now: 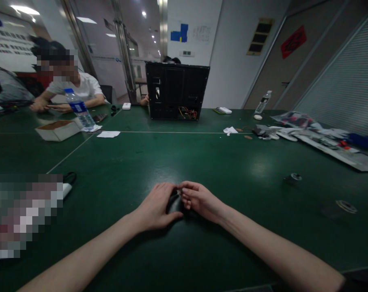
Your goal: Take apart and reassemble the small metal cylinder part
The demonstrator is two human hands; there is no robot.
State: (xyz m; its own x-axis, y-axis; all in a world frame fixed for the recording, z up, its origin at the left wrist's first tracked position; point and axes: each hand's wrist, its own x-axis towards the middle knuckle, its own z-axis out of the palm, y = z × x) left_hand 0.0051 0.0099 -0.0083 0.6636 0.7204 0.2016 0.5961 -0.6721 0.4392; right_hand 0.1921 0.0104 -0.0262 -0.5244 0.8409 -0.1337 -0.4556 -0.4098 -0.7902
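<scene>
Near the front middle of the green table, my left hand (159, 206) is arched low, palm down, with its thumb spread away from the fingers. A dark, glossy patch shows in the gap by that thumb; whether it is an object or shadow on the table I cannot tell. My right hand (202, 201) is turned sideways, its fingers curled and its thumb and forefinger pinched together. Those fingertips meet the left forefinger's tip. Something tiny and light shows at the pinch, too small to name.
Two dark cylinders, one farther (293, 178) and one nearer (340, 207), stand to the right. A black computer case (177, 91) is at the back. Left are a water bottle (80, 111), an open box (59, 132) and a seated person (77, 87). Clutter (326, 142) covers the far right.
</scene>
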